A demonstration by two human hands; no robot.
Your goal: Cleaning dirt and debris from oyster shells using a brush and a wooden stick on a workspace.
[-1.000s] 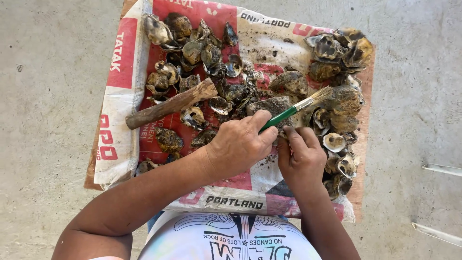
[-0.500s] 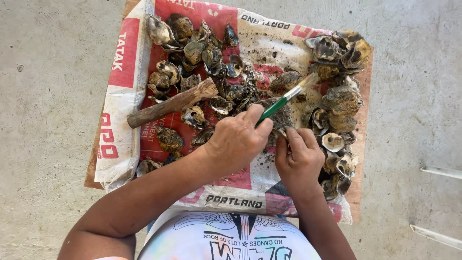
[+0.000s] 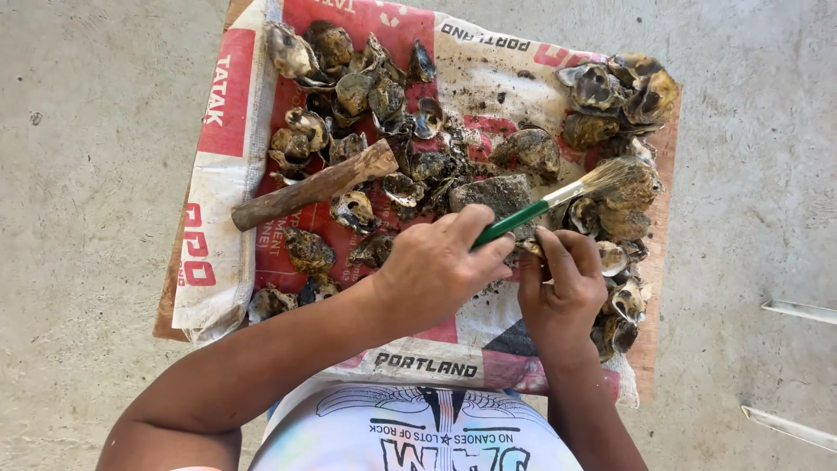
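Note:
My left hand (image 3: 436, 270) grips the green handle of a paintbrush (image 3: 523, 216). Its worn bristles point to the upper right, over the muddy shells. Just right of it, my right hand (image 3: 562, 292) is curled around a small dirty oyster shell (image 3: 529, 249), mostly hidden by the fingers. Both hands hover over a red and white sack (image 3: 218, 174) spread on a board. The brush handle crosses just above the held shell.
Muddy oyster shells lie in heaps at the sack's upper left (image 3: 349, 87) and right side (image 3: 619, 87). A wooden-handled tool (image 3: 314, 185) lies slanted left of my hands, with a grey lump (image 3: 501, 194) beside them. Bare concrete surrounds the board; two metal rods (image 3: 798, 310) lie at right.
The brush tip swung left and up, then back to the right and down, in a brushing stroke. My right hand stayed closed on the shell and barely moved.

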